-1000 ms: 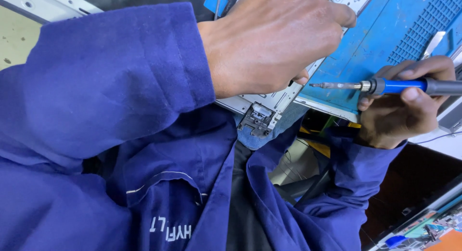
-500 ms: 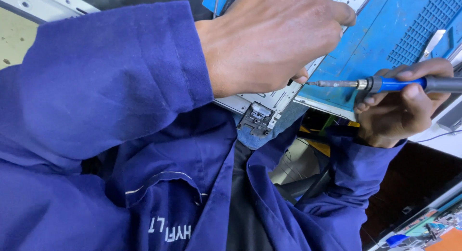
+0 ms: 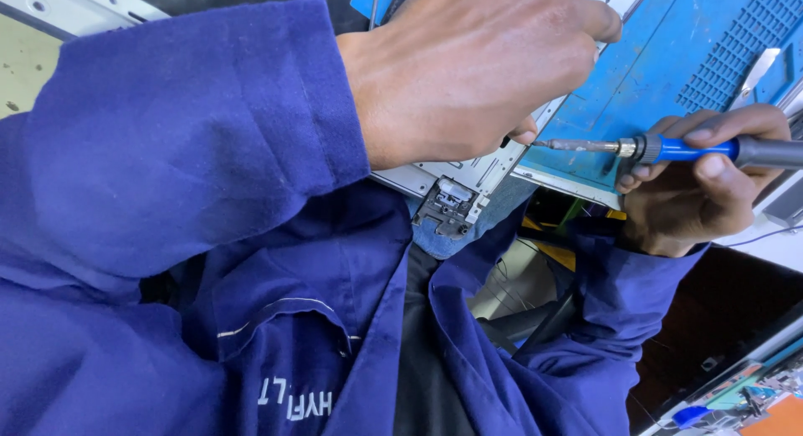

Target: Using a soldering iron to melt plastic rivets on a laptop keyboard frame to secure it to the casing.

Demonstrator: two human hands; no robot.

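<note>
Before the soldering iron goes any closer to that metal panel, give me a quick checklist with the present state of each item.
1. Right hand holds the soldering iron firmly by its blue handle: ok.
2. Left hand presses down on the grey metal panel: ok.
3. Iron tip clear of the left hand's fingers: not ok; it points at the fingertip at the panel edge, very close.
4. Spot to be worked on in view: cannot tell; the left hand covers it.
5. Blue sleeve clear of the iron tip: ok.
6. Blue mat lies under the iron: ok.
</note>
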